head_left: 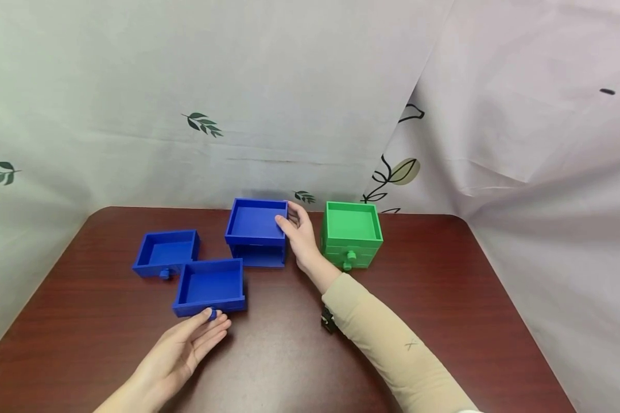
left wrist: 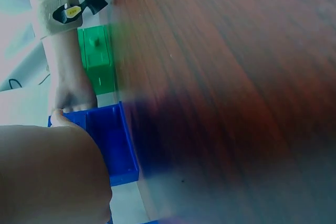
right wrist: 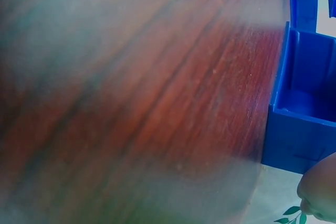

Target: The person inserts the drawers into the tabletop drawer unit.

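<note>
At the back of the table stands a blue drawer cabinet (head_left: pixel 256 222) with a recessed top and an empty opening (head_left: pixel 259 256) in its front. My right hand (head_left: pixel 301 236) grips the cabinet's right side, thumb over the top rim and fingers along the outer wall. In front of it and to the left is a blue drawer (head_left: pixel 212 284). My left hand (head_left: pixel 183 350) pinches this drawer's front knob (head_left: pixel 213 315) between thumb and fingers. A second blue drawer (head_left: pixel 166 250), its knob facing forward, rests on the table just beyond, overlapped by the first in the head view.
A green drawer cabinet (head_left: pixel 352 235) with two front knobs stands to the right of my right hand. The dark wooden table (head_left: pixel 434 321) ends at the back against a white leaf-print cloth (head_left: pixel 289 86). A black strap (head_left: pixel 328 319) hangs at my right forearm.
</note>
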{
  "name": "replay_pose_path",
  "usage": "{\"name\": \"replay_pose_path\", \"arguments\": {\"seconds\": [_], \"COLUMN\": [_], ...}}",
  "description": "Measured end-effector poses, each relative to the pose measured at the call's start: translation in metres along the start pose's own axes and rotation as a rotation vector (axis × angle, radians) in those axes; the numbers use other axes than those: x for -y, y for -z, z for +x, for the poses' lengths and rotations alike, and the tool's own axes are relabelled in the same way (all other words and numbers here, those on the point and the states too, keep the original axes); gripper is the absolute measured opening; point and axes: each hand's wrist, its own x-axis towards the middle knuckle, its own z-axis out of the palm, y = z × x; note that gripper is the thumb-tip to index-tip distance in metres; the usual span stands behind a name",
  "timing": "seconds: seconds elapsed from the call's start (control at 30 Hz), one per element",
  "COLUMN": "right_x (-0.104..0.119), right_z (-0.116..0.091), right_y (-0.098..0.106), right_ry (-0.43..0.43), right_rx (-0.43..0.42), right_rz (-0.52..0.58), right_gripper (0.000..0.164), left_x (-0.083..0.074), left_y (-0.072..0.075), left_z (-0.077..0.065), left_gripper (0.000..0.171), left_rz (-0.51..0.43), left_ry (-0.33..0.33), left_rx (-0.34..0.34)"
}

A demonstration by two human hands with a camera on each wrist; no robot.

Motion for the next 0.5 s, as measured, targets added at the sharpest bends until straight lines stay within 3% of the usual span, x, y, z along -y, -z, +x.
{"name": "replay_pose_path", "arguments": {"seconds": [0.13, 0.5], "right_x": [-0.001, -0.002], "right_z": [0.0, -0.001], "right_y": [0.0, 0.001], "right_ry": [-0.001, 0.002], "right_rx": [0.004, 0.005], "right_rz": [-0.008, -0.018], "right_gripper": [0.057, 0.057], "left_x": [0.002, 0.005], "left_y": [-0.007, -0.016], "left_z": [0.006, 0.02], "left_gripper": [0.023, 0.023], "left_rz": [0.026, 0.018], "left_ry": [-0.008, 0.007], "left_rx": [-0.008, 0.082]}}
